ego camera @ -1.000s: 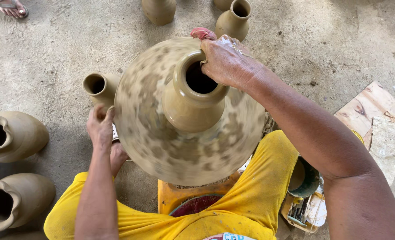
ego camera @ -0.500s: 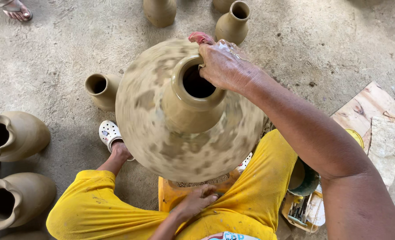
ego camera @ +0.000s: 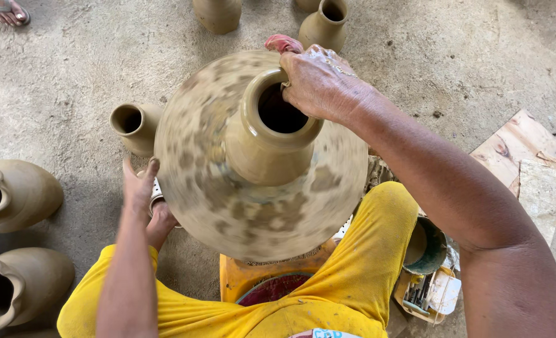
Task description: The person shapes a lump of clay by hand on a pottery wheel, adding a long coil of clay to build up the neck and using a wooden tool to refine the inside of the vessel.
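While the big clay pot [ego camera: 259, 169] shows blurred brown patches on its wide body, the right hand [ego camera: 319, 81] rests over the far side of its neck, fingers curled on the rim beside the dark opening. A reddish rag [ego camera: 283, 43] sticks out from under those fingers, pressed against the rim. The grip is narrow, closed on the rag and the lip of the neck together.

The left hand [ego camera: 139, 181] is raised just beside the pot's left flank, palm open and fingers spread wide, holding nothing; whether it touches the clay I cannot tell. The pot stands in front of the person, between the knees in yellow trousers [ego camera: 353, 275], on an orange stand [ego camera: 253, 281].

On the concrete floor [ego camera: 71, 75] a small jar [ego camera: 134, 127] stands just left of the pot, two larger jars [ego camera: 18, 194] lie on their sides at the left edge, and more small ones [ego camera: 324, 25] stand beyond the pot. A green bowl [ego camera: 425, 245] and a tray of tools [ego camera: 428, 294] sit by the right knee, near wooden boards [ego camera: 522, 156].
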